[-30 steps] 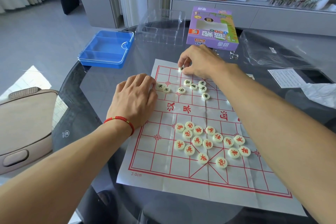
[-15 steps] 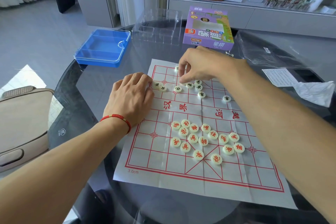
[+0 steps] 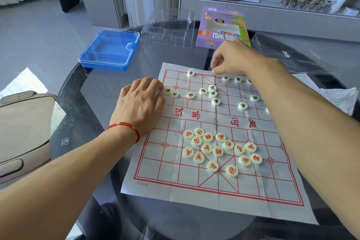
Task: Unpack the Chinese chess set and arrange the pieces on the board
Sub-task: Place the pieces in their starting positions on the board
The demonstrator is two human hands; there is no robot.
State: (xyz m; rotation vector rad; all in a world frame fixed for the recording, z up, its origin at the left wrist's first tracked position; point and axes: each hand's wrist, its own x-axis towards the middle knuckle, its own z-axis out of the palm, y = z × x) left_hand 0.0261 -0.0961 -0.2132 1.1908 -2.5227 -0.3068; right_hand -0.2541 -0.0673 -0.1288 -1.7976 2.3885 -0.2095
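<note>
A white paper board (image 3: 155,171) with red lines lies on the round glass table. Several cream pieces with red characters (image 3: 218,151) sit bunched on its near half. Black-lettered pieces (image 3: 213,93) lie scattered on the far half, and a few stand on the back line (image 3: 191,73). My right hand (image 3: 231,58) hovers over the middle of the back line with its fingertips pinched together pointing down; the piece between them is hidden. My left hand (image 3: 140,103) rests on the board's left edge, fingers lightly bent, tips beside two black-lettered pieces (image 3: 171,92).
A blue lidded case (image 3: 109,50), a clear plastic tray (image 3: 169,29) and the purple game box (image 3: 220,31) stand beyond the board. A plastic bag (image 3: 292,58) and crumpled tissue (image 3: 339,97) lie at the right. A beige chair (image 3: 23,132) stands left of the table.
My right hand left the far-left back line, dipped to the black cluster, then moved right to the middle of the back line. One piece fewer lies in that cluster. My left hand stayed put.
</note>
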